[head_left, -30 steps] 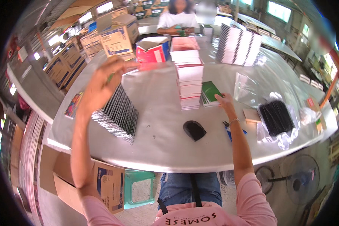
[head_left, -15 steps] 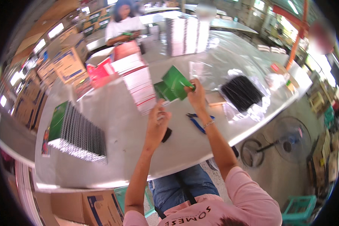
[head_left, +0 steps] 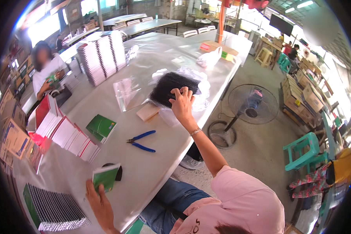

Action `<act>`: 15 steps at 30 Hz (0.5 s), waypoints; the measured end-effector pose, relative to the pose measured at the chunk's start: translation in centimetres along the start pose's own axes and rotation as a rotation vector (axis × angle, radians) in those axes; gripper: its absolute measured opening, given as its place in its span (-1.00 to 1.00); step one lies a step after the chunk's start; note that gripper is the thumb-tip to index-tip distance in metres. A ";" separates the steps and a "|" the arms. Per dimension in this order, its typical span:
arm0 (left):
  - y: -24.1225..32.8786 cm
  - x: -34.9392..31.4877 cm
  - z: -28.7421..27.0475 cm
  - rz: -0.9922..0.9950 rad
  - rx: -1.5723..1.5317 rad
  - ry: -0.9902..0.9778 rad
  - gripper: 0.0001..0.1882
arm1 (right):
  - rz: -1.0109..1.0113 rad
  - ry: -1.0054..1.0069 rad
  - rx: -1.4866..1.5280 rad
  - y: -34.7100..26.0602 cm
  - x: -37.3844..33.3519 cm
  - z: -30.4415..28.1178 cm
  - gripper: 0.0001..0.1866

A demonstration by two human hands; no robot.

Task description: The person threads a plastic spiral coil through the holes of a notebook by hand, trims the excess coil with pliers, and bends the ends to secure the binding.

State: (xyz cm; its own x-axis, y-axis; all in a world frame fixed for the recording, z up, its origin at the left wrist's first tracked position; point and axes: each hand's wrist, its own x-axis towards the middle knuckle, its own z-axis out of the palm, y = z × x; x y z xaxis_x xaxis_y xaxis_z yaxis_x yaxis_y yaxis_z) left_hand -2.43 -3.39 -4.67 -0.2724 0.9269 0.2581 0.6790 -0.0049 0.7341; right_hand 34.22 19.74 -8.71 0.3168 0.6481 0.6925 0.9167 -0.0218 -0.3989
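Observation:
My left hand (head_left: 100, 203) holds a small green-covered booklet (head_left: 105, 178) by its near edge, low over the table. Partly beneath the booklet shows a dark object (head_left: 119, 173), its kind hidden. My right hand (head_left: 182, 104) reaches over a pile of black spiral binding coils (head_left: 165, 90) on crumpled clear plastic. Its fingers are bent and apart, tips at the coils; I see none lifted. Between my arms lie blue-handled cutters (head_left: 144, 133) with spread handles. Farther off is a small stack of green booklets (head_left: 100, 127).
Rows of loose page blocks (head_left: 68, 136) stand at left, with coil-bound notebooks (head_left: 58, 206) nearer. Tall bound stacks (head_left: 101, 58) rise at the back near a person (head_left: 46, 74) holding something green. A floor fan (head_left: 253, 105) and green stool (head_left: 302, 150) are right of the table (head_left: 163, 156).
The view has swung right. My hands have parted: the left now holds a green booklet near the table's front, while the right has let go of its green booklet and moved onto the coils.

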 end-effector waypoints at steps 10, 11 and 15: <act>-2.7 -2.8 3.4 0.331 0.537 0.085 -0.54 | -0.113 0.139 -0.097 5.3 0.4 1.6 -0.83; -2.9 -2.9 3.5 0.304 0.543 0.112 -0.47 | -0.100 0.139 -0.086 4.7 0.5 2.0 -0.84; -2.5 -3.0 4.6 0.241 0.530 0.213 -0.29 | 0.023 0.149 0.052 3.3 1.2 1.1 -0.90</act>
State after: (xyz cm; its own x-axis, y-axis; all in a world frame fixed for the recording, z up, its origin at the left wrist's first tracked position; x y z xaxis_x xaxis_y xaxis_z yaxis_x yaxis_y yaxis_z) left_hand -0.19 -4.41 -10.21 -0.1623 0.8275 0.5375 0.9697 0.0328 0.2422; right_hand 37.34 21.29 -9.93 0.3739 0.5274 0.7629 0.8961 0.0065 -0.4437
